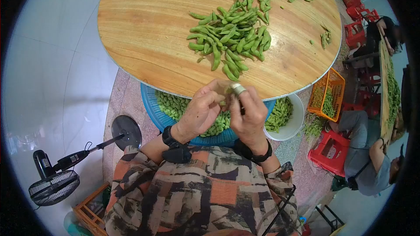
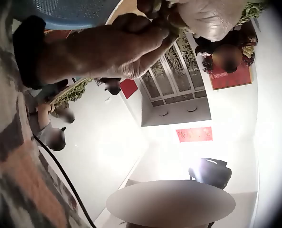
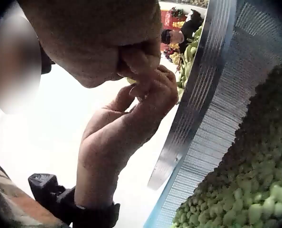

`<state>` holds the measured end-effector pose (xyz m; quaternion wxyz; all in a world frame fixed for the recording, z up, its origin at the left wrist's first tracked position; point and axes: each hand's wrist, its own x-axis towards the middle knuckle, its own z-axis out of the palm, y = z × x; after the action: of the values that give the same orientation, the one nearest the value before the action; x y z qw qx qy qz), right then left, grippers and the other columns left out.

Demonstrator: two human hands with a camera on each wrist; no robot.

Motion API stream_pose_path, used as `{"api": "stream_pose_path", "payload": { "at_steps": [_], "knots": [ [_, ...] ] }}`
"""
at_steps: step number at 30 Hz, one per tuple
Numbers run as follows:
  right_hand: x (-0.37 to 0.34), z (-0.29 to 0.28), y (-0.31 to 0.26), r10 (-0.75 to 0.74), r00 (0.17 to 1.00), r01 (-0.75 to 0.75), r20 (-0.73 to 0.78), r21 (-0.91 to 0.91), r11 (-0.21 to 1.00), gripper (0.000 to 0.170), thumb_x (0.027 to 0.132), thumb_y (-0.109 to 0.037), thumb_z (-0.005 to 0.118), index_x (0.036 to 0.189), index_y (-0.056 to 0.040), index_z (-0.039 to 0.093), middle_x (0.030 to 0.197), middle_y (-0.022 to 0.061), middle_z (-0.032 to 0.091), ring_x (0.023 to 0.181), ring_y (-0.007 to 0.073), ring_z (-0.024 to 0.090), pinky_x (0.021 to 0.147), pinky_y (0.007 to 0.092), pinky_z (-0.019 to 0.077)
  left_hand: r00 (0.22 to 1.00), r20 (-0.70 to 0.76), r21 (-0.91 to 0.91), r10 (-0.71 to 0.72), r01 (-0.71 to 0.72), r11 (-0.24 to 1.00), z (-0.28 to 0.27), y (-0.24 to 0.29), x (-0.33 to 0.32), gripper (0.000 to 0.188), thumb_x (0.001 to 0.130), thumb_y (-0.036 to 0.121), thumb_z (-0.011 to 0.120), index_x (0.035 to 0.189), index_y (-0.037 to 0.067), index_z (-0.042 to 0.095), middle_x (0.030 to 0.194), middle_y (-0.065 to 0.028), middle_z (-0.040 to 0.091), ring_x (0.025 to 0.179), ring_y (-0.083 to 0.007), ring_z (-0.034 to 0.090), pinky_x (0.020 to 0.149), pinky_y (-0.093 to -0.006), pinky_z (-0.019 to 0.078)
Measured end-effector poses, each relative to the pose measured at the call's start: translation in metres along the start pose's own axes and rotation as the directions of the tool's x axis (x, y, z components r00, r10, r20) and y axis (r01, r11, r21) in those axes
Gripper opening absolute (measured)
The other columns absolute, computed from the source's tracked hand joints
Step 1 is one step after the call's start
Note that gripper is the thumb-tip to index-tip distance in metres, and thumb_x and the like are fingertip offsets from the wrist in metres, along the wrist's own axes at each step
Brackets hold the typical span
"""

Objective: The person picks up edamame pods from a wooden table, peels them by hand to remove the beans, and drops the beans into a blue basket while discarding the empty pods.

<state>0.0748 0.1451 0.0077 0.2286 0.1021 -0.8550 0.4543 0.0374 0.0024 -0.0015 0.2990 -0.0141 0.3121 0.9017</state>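
Room: floor fan (image 1: 53, 185) at left | round wooden worktop (image 1: 140, 30), pod pile (image 1: 232, 35) ahead | I see left hand (image 1: 199, 112) pinching green pod (image 1: 222, 103) | right hand (image 1: 250, 116) curled close, grip I can't tell

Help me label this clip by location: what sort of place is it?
Probably a bean-shelling workroom: pods heaped on a round table, a basket of shelled beans below, people at another table.

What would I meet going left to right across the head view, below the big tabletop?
Pedestal fan, left hand, right hand, white bucket of green pods, orange plastic crate.
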Motion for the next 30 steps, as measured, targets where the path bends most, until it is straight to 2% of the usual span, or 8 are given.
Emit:
{"api": "stream_pose_path", "payload": {
  "at_steps": [7, 10, 12, 16, 22, 26, 28, 30],
  "knots": [
    [0.010, -0.025, 0.007, 0.317, 0.928, -0.368, 0.198, 0.328, 0.870, 0.021, 0.089, 0.001, 0.062, 0.110, 0.0051, 0.064, 0.079, 0.0048, 0.055, 0.062, 0.0109, 0.052, 0.053, 0.0245, 0.0396, 0.990, -0.074, 0.342, -0.124, 0.142, 0.929, -0.003, 0.015, -0.010, 0.017, 0.097, 0.014, 0.062, 0.109, 0.001, 0.062, 0.087, -0.0039, 0.063, 0.065, -0.0077, 0.052, 0.053, -0.0188, 0.0377],
    [0.015, -0.030, 0.004, 0.428, 0.837, -0.546, 0.341, 0.576, 0.609, 0.017, 0.095, -0.003, 0.058, 0.110, 0.0050, 0.063, 0.073, -0.0003, 0.052, 0.057, 0.0074, 0.046, 0.050, 0.0228, 0.0355, 0.986, -0.081, 0.355, -0.144, 0.164, 0.920, -0.009, 0.020, -0.011, 0.014, 0.097, 0.012, 0.063, 0.103, 0.000, 0.062, 0.086, -0.0073, 0.064, 0.059, -0.0092, 0.050, 0.051, -0.0197, 0.0373],
    [0.018, -0.034, 0.010, 0.440, 0.692, -0.705, 0.573, 0.668, 0.240, 0.018, 0.101, -0.008, 0.053, 0.110, 0.0042, 0.062, 0.067, -0.0036, 0.048, 0.052, 0.0046, 0.039, 0.047, 0.0212, 0.0301, 0.992, -0.107, 0.374, -0.062, 0.098, 0.922, -0.008, 0.019, -0.011, 0.013, 0.096, 0.012, 0.063, 0.102, 0.000, 0.062, 0.084, -0.0065, 0.065, 0.059, -0.0083, 0.050, 0.051, -0.0195, 0.0374],
    [0.011, -0.025, 0.011, 0.412, 0.632, -0.762, 0.656, 0.622, 0.179, 0.020, 0.102, -0.011, 0.052, 0.112, 0.0033, 0.061, 0.061, -0.0040, 0.045, 0.051, 0.0038, 0.035, 0.045, 0.0217, 0.0270, 0.972, -0.123, 0.641, 0.200, -0.076, 0.764, -0.003, 0.015, -0.010, 0.012, 0.095, 0.011, 0.065, 0.100, 0.001, 0.062, 0.078, -0.0030, 0.063, 0.060, -0.0054, 0.051, 0.052, -0.0189, 0.0372],
    [0.009, -0.018, 0.006, 0.471, 0.674, -0.717, 0.569, 0.657, 0.233, 0.020, 0.102, -0.011, 0.053, 0.111, 0.0033, 0.063, 0.063, -0.0048, 0.044, 0.052, 0.0035, 0.036, 0.046, 0.0213, 0.0273, 0.962, -0.033, 0.808, 0.271, -0.133, 0.573, 0.001, 0.016, -0.008, 0.009, 0.094, 0.008, 0.067, 0.095, 0.001, 0.061, 0.072, -0.0006, 0.060, 0.060, -0.0047, 0.050, 0.052, -0.0194, 0.0371],
    [0.007, -0.019, 0.014, 0.445, 0.673, -0.725, 0.590, 0.647, 0.239, 0.021, 0.101, -0.009, 0.054, 0.115, 0.0028, 0.063, 0.064, -0.0049, 0.046, 0.052, 0.0035, 0.037, 0.046, 0.0211, 0.0275, 0.991, -0.101, 0.628, 0.082, -0.001, 0.778, -0.012, 0.014, -0.008, 0.010, 0.094, 0.009, 0.066, 0.093, 0.002, 0.059, 0.071, -0.0007, 0.058, 0.059, -0.0056, 0.048, 0.051, -0.0201, 0.0354],
    [0.007, -0.021, 0.016, 0.409, 0.663, -0.733, 0.627, 0.653, 0.188, 0.022, 0.100, -0.008, 0.055, 0.117, 0.0027, 0.063, 0.064, -0.0049, 0.047, 0.053, 0.0035, 0.037, 0.046, 0.0210, 0.0277, 0.984, -0.013, 0.078, -0.175, 0.175, 0.981, -0.017, 0.012, -0.008, 0.012, 0.095, 0.012, 0.065, 0.092, 0.003, 0.057, 0.073, -0.0023, 0.058, 0.057, -0.0068, 0.048, 0.049, -0.0206, 0.0331],
    [0.010, -0.024, 0.014, 0.436, 0.609, -0.749, 0.663, 0.661, 0.042, 0.019, 0.100, -0.007, 0.055, 0.115, 0.0022, 0.063, 0.066, -0.0045, 0.049, 0.052, 0.0035, 0.037, 0.046, 0.0206, 0.0280, 0.977, 0.039, 0.005, -0.209, 0.209, 0.978, -0.019, 0.008, -0.007, 0.013, 0.095, 0.014, 0.065, 0.092, 0.004, 0.057, 0.074, -0.0032, 0.058, 0.056, -0.0068, 0.047, 0.049, -0.0205, 0.0321]
  ]
}}
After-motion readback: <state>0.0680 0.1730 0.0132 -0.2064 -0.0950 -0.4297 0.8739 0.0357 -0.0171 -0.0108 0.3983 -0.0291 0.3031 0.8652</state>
